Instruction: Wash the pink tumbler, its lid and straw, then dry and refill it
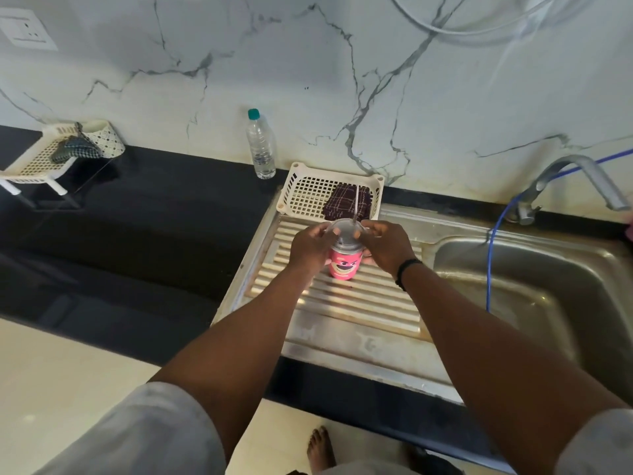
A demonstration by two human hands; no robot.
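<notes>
The pink tumbler, printed with a cartoon bear face, stands upright on the ribbed steel drainboard. A clear domed lid sits on top of it, and a thin straw rises through the lid. My left hand grips the lid's left rim. My right hand grips the right rim and reaches down the tumbler's side. Both hands hide part of the lid's edge.
A cream plastic basket holding a dark checked cloth stands behind the tumbler. A clear water bottle stands by the marble wall. The steel sink, tap and blue hose are at right. A cream rack stands far left.
</notes>
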